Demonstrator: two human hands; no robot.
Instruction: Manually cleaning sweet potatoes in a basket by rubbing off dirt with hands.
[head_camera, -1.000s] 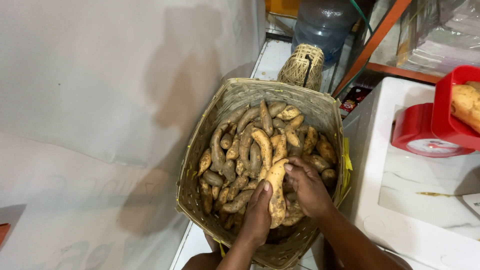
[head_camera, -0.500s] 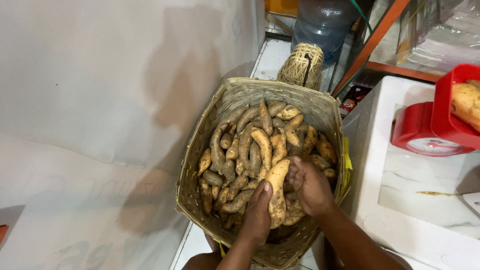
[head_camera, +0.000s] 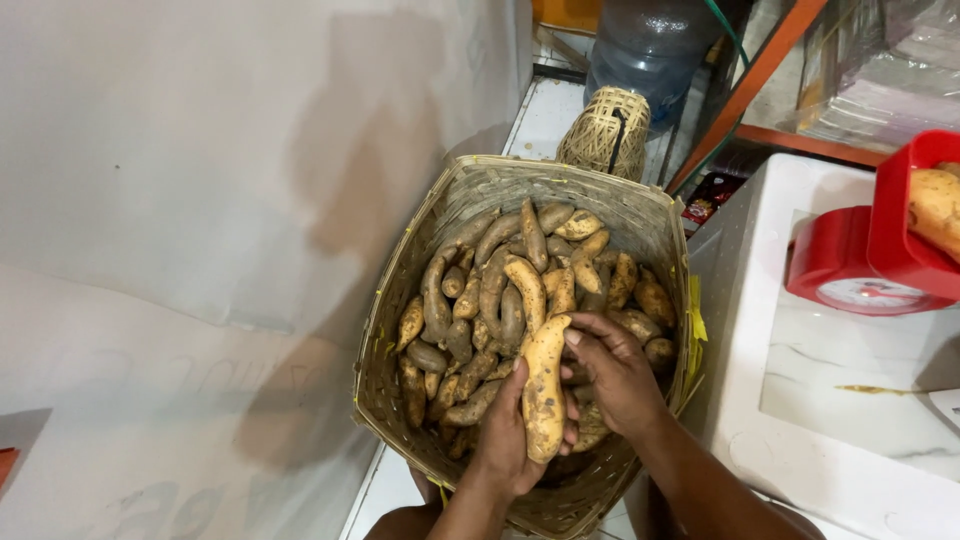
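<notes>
Both hands, left (head_camera: 505, 440) and right (head_camera: 615, 375), clamped on one long sweet potato (head_camera: 544, 388), above woven basket (head_camera: 455, 215) of tubers (head_camera: 500, 290), red scale (head_camera: 860, 270) nearby.

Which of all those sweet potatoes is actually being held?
The big pale sweet potato, gripped between the left hand and right hand; the rest lie loose in the basket.

Above: basket (head_camera: 610, 205) mouth left open | Left: passage blocked by white wall (head_camera: 200, 200) | Right: closed off by white counter (head_camera: 760, 300) | Far rim: small woven cage (head_camera: 605, 130), water bottle (head_camera: 650, 45) behind
</notes>
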